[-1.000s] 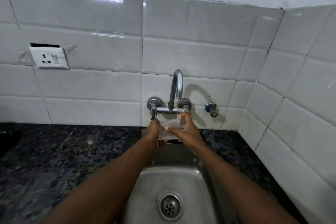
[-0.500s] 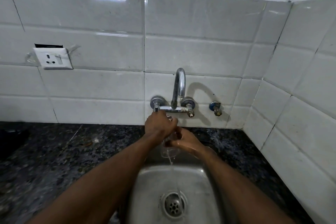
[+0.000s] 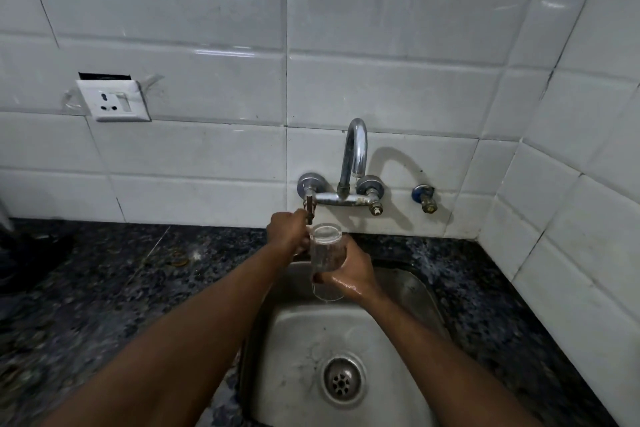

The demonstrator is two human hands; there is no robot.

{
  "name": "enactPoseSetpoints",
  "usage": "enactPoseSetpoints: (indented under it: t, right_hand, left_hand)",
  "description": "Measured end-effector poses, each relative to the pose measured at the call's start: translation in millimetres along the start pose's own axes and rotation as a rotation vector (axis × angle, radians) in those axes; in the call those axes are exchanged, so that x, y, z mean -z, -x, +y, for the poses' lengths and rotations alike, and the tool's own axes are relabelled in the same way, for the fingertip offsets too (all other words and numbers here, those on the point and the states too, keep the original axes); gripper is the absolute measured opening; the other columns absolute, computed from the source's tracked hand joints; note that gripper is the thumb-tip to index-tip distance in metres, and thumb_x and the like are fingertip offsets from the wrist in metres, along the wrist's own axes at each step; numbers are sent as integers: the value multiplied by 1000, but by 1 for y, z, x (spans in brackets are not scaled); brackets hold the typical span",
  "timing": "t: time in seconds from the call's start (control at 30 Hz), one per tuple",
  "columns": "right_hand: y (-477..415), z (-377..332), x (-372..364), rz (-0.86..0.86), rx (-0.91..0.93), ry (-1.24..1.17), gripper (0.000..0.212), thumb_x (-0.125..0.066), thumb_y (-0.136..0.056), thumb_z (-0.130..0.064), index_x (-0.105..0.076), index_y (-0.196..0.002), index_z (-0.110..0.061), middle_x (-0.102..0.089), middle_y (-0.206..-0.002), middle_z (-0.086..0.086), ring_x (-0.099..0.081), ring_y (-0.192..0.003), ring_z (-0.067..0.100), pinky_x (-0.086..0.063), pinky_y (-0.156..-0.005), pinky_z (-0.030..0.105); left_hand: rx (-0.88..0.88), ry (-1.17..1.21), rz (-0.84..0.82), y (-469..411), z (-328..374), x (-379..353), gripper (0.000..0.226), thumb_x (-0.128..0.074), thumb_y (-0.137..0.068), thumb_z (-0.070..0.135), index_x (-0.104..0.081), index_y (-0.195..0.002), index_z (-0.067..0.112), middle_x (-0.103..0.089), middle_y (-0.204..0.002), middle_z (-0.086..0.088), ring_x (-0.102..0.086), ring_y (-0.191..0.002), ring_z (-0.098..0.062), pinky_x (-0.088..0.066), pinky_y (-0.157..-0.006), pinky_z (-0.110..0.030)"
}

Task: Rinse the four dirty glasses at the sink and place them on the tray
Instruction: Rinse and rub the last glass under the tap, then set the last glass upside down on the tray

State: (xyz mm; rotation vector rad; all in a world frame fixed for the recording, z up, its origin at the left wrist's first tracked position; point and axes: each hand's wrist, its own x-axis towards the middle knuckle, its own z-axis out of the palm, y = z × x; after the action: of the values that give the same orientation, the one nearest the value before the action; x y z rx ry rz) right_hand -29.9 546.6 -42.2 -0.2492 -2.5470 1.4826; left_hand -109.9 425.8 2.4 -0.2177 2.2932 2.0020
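The wet right hand point(image 3: 348, 276) is curling round the middle of the glass point(image 3: 325, 248), probably slippery and fragile, while the left hand point(image 3: 286, 233) is pinching the tap lever point(image 3: 309, 209).

Dark speckled granite counter point(image 3: 104, 288), steel sink point(image 3: 298, 350) set into it

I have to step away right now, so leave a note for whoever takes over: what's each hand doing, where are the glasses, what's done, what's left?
Left hand grips the tap handle.
Right hand holds one wet glass over the sink. No stream shows from the spout.
The tray and the other glasses are out of view, so how many are done can't be told.
Left: finish this glass, set it on the tray, then do any that remain.
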Motion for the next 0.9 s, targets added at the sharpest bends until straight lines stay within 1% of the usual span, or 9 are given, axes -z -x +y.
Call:
enactPoseSetpoints:
  t: [0.1,0.2,0.33,0.43,0.5,0.57,0.67,0.77,0.9]
  right_hand:
    - [-3,-5,-11,14,12,-27,76,-91,-58,-20,-53,-124,-19,-61,-101,-9,-59,-93,5,-44,-73,8]
    - [-14,-11,-26,6,46,-52,68,-90,-58,-16,-53,-114,-25,-60,-92,-17,-59,-82,-2,-43,-65,3]
    - [-29,-25,-52,-30,101,-71,69,-91,-56,-20,-50,-110,-34,-62,-89,-20,-63,-84,0,-51,-73,15]
    - [-38,-38,-80,-74,123,-89,75,-93,-51,-24,-51,-113,-31,-66,-99,-11,-64,-91,7,-51,-78,19]
    - [-46,-49,-105,-116,137,-103,81,-95,-49,-26,-52,-117,-27,-67,-106,-5,-64,-98,13,-52,-86,25]
    - [-52,-62,-128,-160,146,-117,86,-96,-50,-24,-52,-123,-21,-66,-109,-2,-62,-101,15,-50,-89,26]
    - [-60,-88,-168,-246,179,-133,85,-95,-52,-24,-53,-125,-18,-65,-108,-4,-61,-100,12,-46,-81,15]
    - [-69,-114,-209,-322,201,-152,81,-95,-55,-21,-53,-125,-19,-63,-105,-7,-60,-96,9,-40,-70,0]
    - [-78,-145,-267,-386,224,-148,81,-95,-54,-25,-55,-124,-22,-65,-106,-8,-62,-96,8,-47,-83,16]
  left_hand:
    - [21,-123,20,-17,-23,15,19,-57,-88,11,-69,-76,2,-73,-78,-21,-63,-59,-26,-54,-61,-35]
    - [-21,-235,91,-26,-34,28,24,-61,-87,16,-69,-66,8,-73,-73,-15,-70,-69,-29,-61,-72,-39]
    - [-100,-443,136,-27,-44,60,38,-67,-88,36,-59,-58,16,-64,-63,-4,-62,-65,-19,-46,-59,-26]
    - [-70,-555,180,-32,-58,97,21,-67,-84,29,-60,-67,20,-70,-79,-5,-67,-78,-23,-58,-74,-36]
    - [-41,-603,235,-32,-65,126,16,-63,-87,21,-60,-72,20,-71,-86,-8,-66,-81,-24,-58,-77,-38]
    - [-20,-679,282,-30,-70,157,10,-60,-88,24,-62,-82,17,-70,-96,-11,-65,-89,-29,-55,-79,-37]
    - [72,-794,349,-32,-79,209,25,-59,-87,33,-64,-104,15,-67,-110,-14,-63,-101,-35,-52,-83,-39]
    - [152,-863,390,-34,-88,258,30,-58,-89,33,-61,-110,12,-65,-116,-15,-62,-105,-36,-52,-82,-39]
    - [248,-939,433,-39,-105,319,40,-56,-93,39,-59,-118,9,-62,-125,-16,-60,-113,-36,-50,-86,-40]
